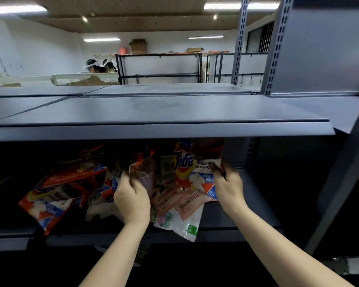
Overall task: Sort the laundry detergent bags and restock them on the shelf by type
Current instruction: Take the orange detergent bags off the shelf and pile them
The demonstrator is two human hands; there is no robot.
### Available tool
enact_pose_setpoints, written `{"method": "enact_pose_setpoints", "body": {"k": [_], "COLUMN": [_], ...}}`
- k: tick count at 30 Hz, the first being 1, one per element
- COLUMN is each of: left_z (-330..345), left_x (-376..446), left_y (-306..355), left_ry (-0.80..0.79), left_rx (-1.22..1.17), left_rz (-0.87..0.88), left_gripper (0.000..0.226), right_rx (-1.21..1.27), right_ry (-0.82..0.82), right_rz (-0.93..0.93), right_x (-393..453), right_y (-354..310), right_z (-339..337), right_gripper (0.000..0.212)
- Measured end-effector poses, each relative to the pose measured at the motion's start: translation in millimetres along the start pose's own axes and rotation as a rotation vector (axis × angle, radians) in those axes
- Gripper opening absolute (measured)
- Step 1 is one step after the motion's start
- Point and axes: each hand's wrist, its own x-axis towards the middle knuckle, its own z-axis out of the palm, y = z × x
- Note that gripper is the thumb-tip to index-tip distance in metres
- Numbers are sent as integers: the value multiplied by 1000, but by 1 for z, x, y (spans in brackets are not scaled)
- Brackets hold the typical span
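An orange Tide detergent bag [187, 164] stands upright on the lower shelf [232, 216], under the grey upper shelf board. My right hand [228, 185] grips its right edge. My left hand [133, 195] pinches the left side of an orange bag [142, 168] next to it. Pink and white bags [180, 206] lie flat in front between my hands, one hanging over the shelf lip. More orange Tide bags [54, 195] lie piled to the left. The backs of the bags are in deep shadow.
The grey upper shelf [160, 112] juts out just above the bags. Perforated grey uprights [276, 46] and a side panel rise at the right. The lower shelf's right part is dark and bare. Two people and black racks [160, 67] are far behind.
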Motion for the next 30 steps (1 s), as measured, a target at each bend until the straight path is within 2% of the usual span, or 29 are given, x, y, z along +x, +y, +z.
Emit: {"method": "enact_pose_setpoints", "body": {"k": [4,9,17,20,24,30], "left_z": [-13,-29,-55,-61,-69,-66], "left_x": [-16,-34,-87,-108,-134,-161], "left_y": [14,34,68,84,111,166], "left_ry": [39,4,-108,-135,-158,-163], "left_rx": [3,-31,-128,-176,-253,-370], "left_rz": [97,187,181,189,213,305], "left_gripper": [30,33,40,44,40,40], "right_rx": [26,-60,-111,-131,-191,-199], "right_ry": [94,212,305,372,460,609], "right_rz": [-73,-252,-277,-309,-369,-461], "right_x": [-17,-46,-110,-134,-157,-170], "right_y": [-8,-20,-37,-45,-57,-73], "right_z": [-30,-58,-109,-135,-174,-232], "right_gripper": [25,17,16,18,8,11]}}
